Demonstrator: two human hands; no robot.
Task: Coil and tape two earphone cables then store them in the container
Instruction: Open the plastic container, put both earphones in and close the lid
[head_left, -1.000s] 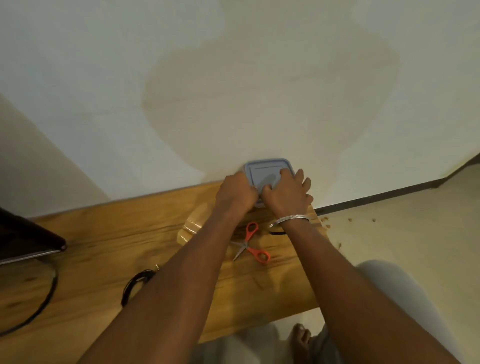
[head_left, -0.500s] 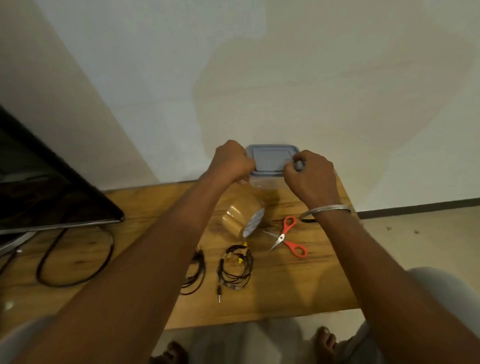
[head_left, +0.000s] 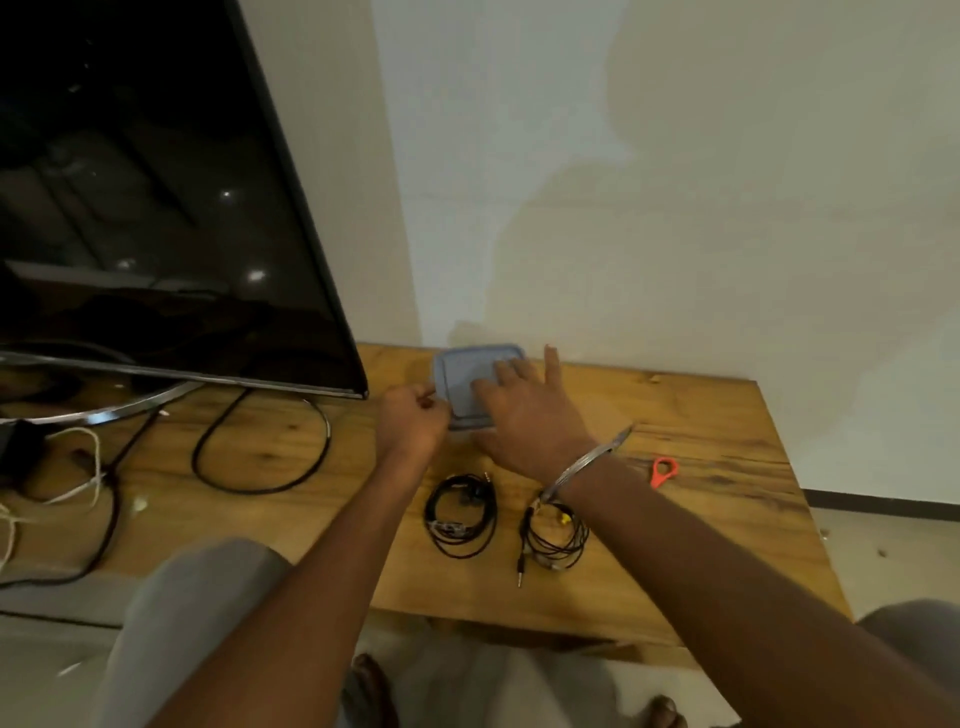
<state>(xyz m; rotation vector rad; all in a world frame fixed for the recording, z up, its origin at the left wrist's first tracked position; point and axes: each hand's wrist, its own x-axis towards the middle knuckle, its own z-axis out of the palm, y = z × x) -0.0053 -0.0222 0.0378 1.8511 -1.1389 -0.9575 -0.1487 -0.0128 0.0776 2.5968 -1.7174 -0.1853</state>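
Note:
A clear container with a blue-grey lid (head_left: 467, 376) stands on the wooden table (head_left: 701, 431) by the wall. My left hand (head_left: 415, 423) pinches the lid's left edge. My right hand (head_left: 527, 413) lies flat on the lid with fingers spread, covering its near right part. In front of the container lie two coiled earphone cables. The all-black one (head_left: 460, 514) is on the left. The one with yellow bits and a loose plug (head_left: 553, 535) is on the right, partly under my right wrist.
Orange-handled scissors (head_left: 664, 472) lie to the right, half hidden by my right forearm. A large dark screen (head_left: 156, 208) on its stand fills the left, with black and white cords (head_left: 260, 457) looped on the table. My knees are below the table's near edge.
The view has swung left and down, bringing the screen in. My right hand left the lid's right edge and now rests flat on top. The tape roll is out of sight.

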